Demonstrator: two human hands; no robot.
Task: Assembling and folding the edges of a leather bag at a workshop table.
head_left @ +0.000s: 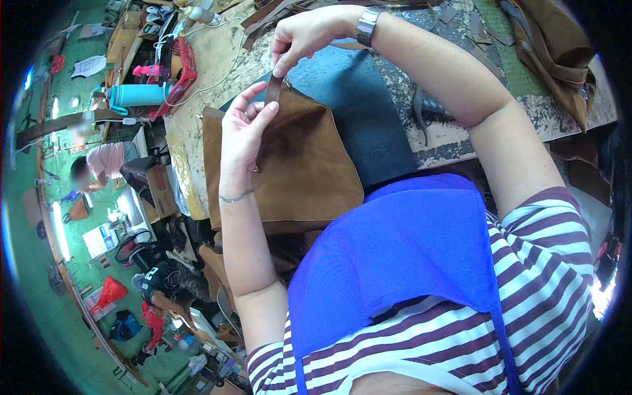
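A brown suede leather bag (306,168) lies at the table's near edge, partly on a dark cutting mat (378,112). A narrow brown leather strap (273,89) rises from its upper part, next to a small metal ring. My left hand (247,131) is closed on the strap's lower part, thumb against it, the other fingers partly spread. Above it, my right hand (306,39) pinches the strap's upper end between thumb and fingers. Part of the bag is hidden behind my left forearm.
A red plastic basket (186,72) and a light-blue bottle (138,95) are at the table's left, beside a white cable. Leather scraps (477,29) lie at the back. Another brown leather bag (559,52) stands far right. Two people work off to the left.
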